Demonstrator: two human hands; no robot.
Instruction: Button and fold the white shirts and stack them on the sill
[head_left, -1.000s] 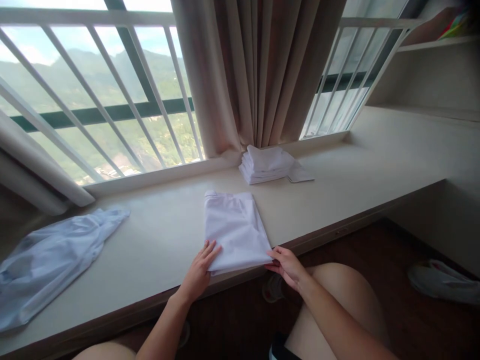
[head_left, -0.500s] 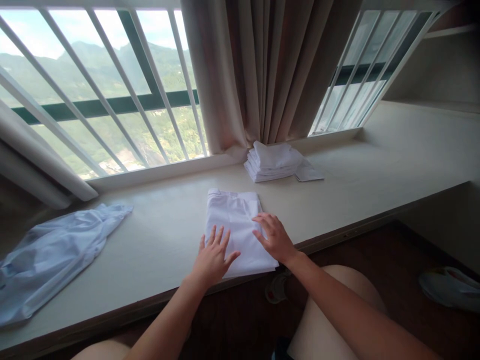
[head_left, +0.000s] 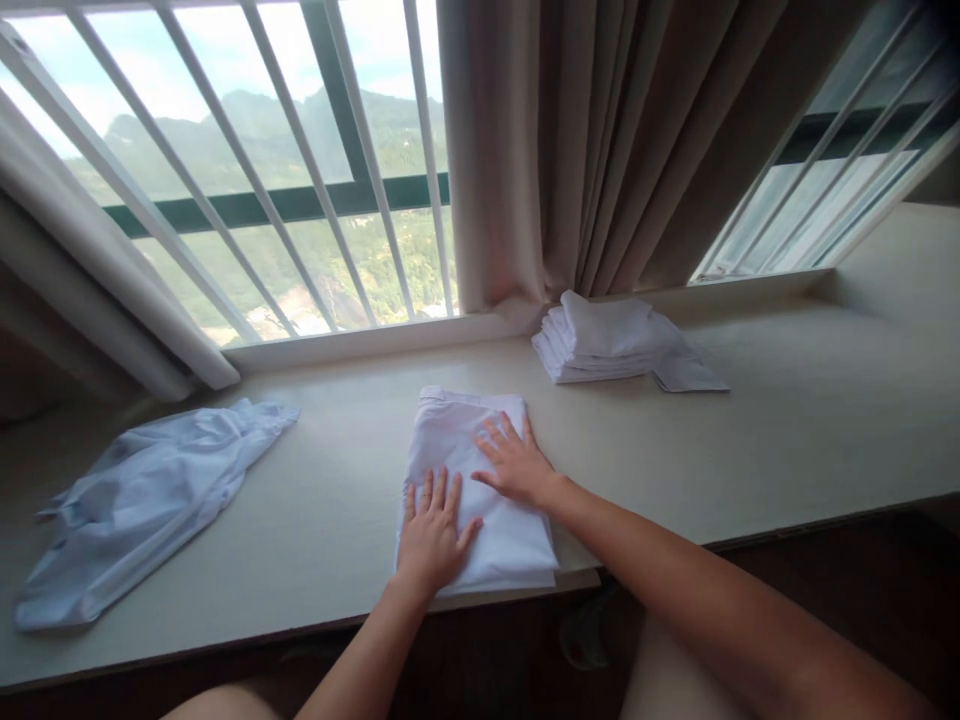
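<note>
A folded white garment (head_left: 450, 425) lies flat near the front edge of the ledge, a waistband-like strip along its far end. My left hand (head_left: 435, 535) rests flat on its lower left part, fingers spread. Across its upper right part lies my right hand (head_left: 517, 462), palm down with the fingers apart. Neither hand grips the cloth. Behind and to the right sits a stack of folded white cloths (head_left: 600, 340), its top piece trailing off to the right. On the left a crumpled white garment (head_left: 157, 500) lies loosely spread.
The pale ledge (head_left: 337, 480) runs under a barred window (head_left: 285, 200). A grey-brown curtain (head_left: 510, 160) hangs behind the stack, and another curtain (head_left: 112, 260) reaches the ledge at the left. Dark floor lies below the front edge.
My right hand has moved from the garment's right edge further onto its upper part. My left hand stays on the lower left, now lying flatter. The view has swung slightly.
</note>
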